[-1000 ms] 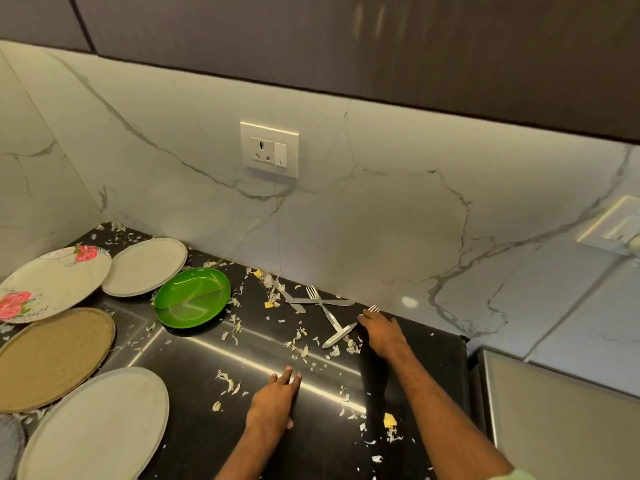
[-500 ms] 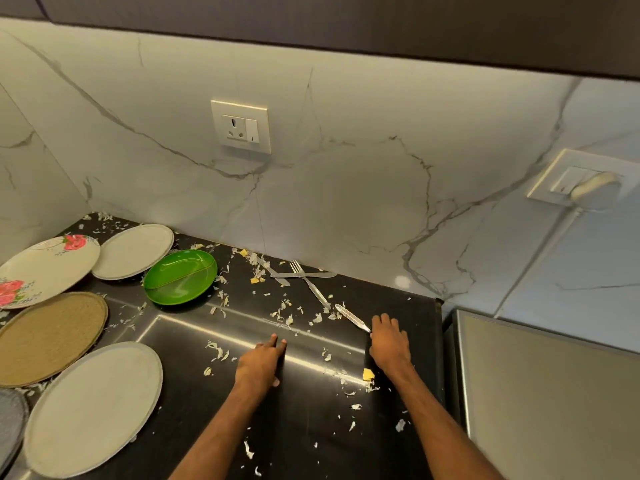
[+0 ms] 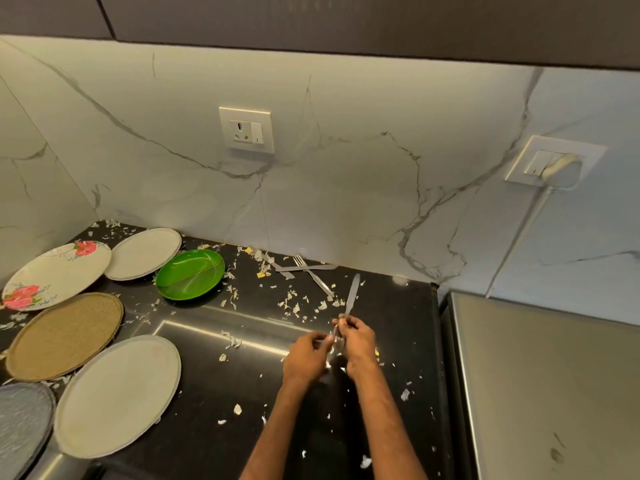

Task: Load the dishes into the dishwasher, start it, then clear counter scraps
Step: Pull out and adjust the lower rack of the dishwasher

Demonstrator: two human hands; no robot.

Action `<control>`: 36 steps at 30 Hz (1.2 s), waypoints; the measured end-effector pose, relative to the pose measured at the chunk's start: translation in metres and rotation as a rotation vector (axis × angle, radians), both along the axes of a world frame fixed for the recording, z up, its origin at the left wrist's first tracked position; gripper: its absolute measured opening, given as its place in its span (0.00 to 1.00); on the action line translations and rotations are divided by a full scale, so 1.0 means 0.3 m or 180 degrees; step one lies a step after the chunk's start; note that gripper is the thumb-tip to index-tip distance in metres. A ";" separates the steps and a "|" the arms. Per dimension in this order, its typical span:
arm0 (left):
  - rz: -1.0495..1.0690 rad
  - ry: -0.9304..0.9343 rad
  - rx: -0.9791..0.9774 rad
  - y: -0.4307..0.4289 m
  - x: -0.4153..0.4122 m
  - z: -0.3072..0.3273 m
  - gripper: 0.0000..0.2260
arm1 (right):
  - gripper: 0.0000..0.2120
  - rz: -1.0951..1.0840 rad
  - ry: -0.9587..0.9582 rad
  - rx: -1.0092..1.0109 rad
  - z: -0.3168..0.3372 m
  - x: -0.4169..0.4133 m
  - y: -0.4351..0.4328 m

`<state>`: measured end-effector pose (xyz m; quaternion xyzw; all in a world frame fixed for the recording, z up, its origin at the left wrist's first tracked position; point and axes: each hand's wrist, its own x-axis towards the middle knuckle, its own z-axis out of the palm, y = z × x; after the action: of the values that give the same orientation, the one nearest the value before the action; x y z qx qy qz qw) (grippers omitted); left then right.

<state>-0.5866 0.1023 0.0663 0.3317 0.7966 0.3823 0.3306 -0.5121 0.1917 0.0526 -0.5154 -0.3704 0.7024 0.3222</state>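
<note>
Right hand (image 3: 358, 341) pinches a silver utensil (image 3: 351, 294), which projects beyond its fingertips, above the counter (image 3: 207, 427). Left hand (image 3: 304, 358) is curled, touching the right; its grip is blurred, cannot tell.

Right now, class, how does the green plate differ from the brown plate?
The green plate is glossy and smooth; the brown plate is matt with a woven-looking texture. The green plate looks smaller than the brown plate. The green plate sits near the wall, the brown plate farther forward and left. Both are round and lie flat on the dark counter.
</note>
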 end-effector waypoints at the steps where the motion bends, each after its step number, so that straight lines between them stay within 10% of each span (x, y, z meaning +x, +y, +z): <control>1: 0.0075 -0.0283 0.0166 -0.007 0.008 0.001 0.10 | 0.06 -0.0058 0.0095 -0.0012 0.007 -0.008 -0.038; 19: 0.0619 -0.1706 0.1434 -0.297 0.073 0.189 0.11 | 0.09 -0.1094 0.0991 0.0498 0.179 0.368 -0.569; 36: -0.2679 -0.0898 0.0306 -0.628 0.899 0.052 0.06 | 0.07 -0.2034 -0.0592 0.0574 0.100 1.026 -1.174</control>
<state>-0.3169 -0.0860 0.0818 0.5867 0.5207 0.2925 0.5470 -0.2044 -0.1606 0.0827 -0.6366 -0.2787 0.4804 0.5350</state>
